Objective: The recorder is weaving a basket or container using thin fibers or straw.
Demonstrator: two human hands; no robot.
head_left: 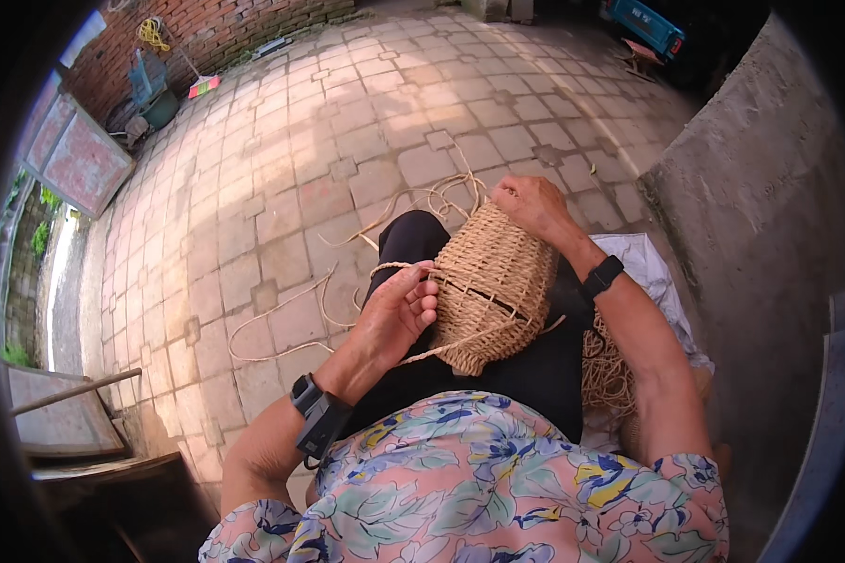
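Gripping woven basket (494, 286): left hand (399, 314), right hand (531, 205).

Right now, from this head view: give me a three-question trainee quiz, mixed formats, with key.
1. True or false: the woven basket rests on the person's lap.
2. Multiple choice: the right hand is at the basket's A) far end, where loose strands fan out; B) near end, against the floral shirt; C) off the basket, on the concrete wall.
3. Fill in: the left hand pinches a ____ against the basket's side.

Key: 1 true. 2 A. 3 strand, which loops out over the paved floor.
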